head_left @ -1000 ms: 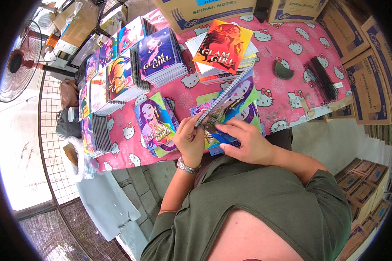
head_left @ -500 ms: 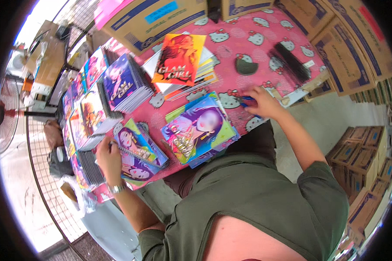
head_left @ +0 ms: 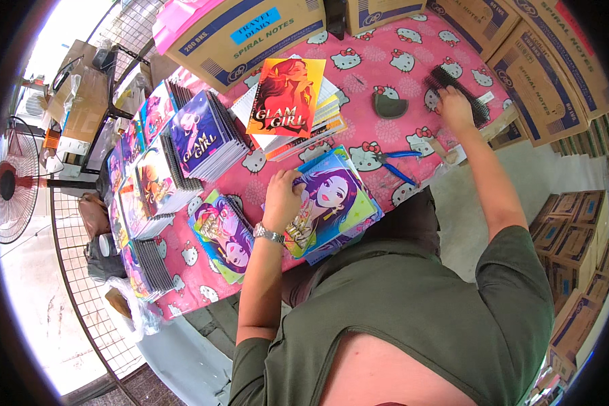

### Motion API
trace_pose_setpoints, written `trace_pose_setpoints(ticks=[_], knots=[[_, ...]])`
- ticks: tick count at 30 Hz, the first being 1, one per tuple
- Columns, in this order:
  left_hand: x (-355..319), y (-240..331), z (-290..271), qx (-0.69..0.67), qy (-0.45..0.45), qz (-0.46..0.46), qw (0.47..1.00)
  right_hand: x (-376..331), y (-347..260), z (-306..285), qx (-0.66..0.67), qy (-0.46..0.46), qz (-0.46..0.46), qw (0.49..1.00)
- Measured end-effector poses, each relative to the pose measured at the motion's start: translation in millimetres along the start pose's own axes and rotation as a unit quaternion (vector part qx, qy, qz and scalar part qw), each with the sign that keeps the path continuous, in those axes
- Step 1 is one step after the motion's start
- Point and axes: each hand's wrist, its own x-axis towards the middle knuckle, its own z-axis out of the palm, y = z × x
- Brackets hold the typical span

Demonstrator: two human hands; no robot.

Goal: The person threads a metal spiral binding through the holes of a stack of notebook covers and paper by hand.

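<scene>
My left hand (head_left: 282,199), a metal watch on its wrist, rests on the left edge of a pile of loose notebook covers (head_left: 331,196) showing a purple-haired figure. Its fingers curl over the top sheet, the tips partly hidden. At the far right, my right hand (head_left: 455,111) has its fingers closed at a bundle of black spiral binding coils (head_left: 477,105). Blue-handled pliers (head_left: 400,168) lie on the table between the hands. Left of the cover pile sit spiral notebooks (head_left: 220,237) with similar covers.
The pink patterned tablecloth (head_left: 358,64) carries stacks of spiral notebooks (head_left: 206,132) at left and an orange-covered pile (head_left: 287,98) in the middle. A dark half-round piece (head_left: 390,105) lies near the coils. Cardboard boxes (head_left: 257,40) line the back and right. A fan (head_left: 13,179) stands far left.
My right hand has let go of the pliers and moved away to the black coils. My left hand has left the notebooks at left and moved right onto the cover pile.
</scene>
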Motion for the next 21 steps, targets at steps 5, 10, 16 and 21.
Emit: trace_pose_setpoints(ticks=[5,10,16,21], knots=[[-8,8,-35,-0.143,0.016,-0.071,0.987,1,-50,-58,0.321,0.036,0.045,0.945],[-50,77,-120,-0.014,0.001,-0.007,1.0,-53,-146,-132,0.528,-0.063,-0.1,0.841],[-77,99,-108,0.093,0.078,0.094,0.988,-87,-195,-160,0.6,-0.146,-0.196,0.762],[-84,119,-80,0.117,0.124,0.094,0.981,-90,-200,-170,0.538,-0.061,-0.299,0.786]])
